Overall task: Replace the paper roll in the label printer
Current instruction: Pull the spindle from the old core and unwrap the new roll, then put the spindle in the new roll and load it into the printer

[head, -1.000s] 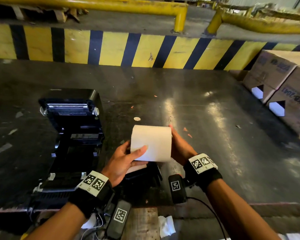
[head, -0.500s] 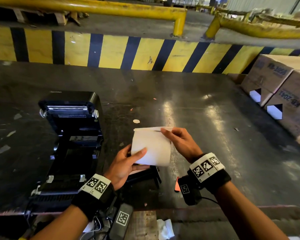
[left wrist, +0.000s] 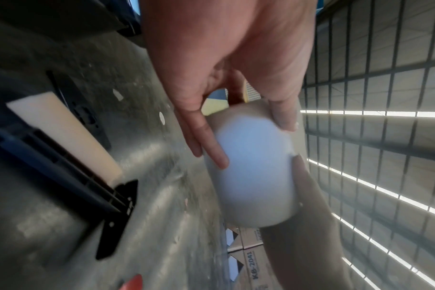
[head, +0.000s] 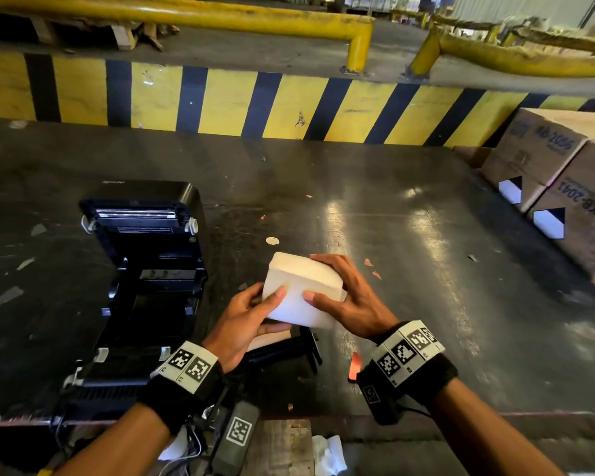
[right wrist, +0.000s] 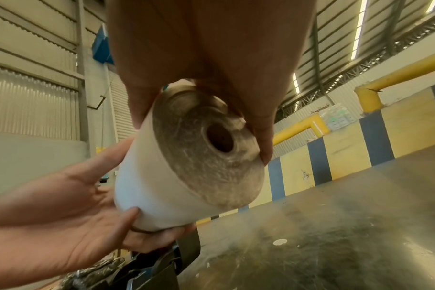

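A white paper roll [head: 301, 290] hangs above the dark table, held between both hands. My left hand [head: 244, 314] grips its left end with the thumb on top, and my right hand [head: 347, 297] wraps its right end. The right wrist view shows the roll [right wrist: 162, 180] with its hollow core [right wrist: 220, 140] facing the camera. In the left wrist view the roll [left wrist: 253, 172] is blurred between my fingers [left wrist: 211, 149]. The black label printer [head: 145, 276] stands open at the left, lid tilted back, its bay dark. A black spindle holder [head: 289, 348] lies under the roll.
Cardboard boxes [head: 564, 187] stand at the table's right edge. A yellow and black striped barrier [head: 255, 101] runs along the far side. An orange scrap [head: 354, 365] lies by my right wrist. Small paper bits dot the table [head: 426, 269].
My right hand left the roll's loose top edge and now wraps its right end. The roll has tilted, right end toward me.
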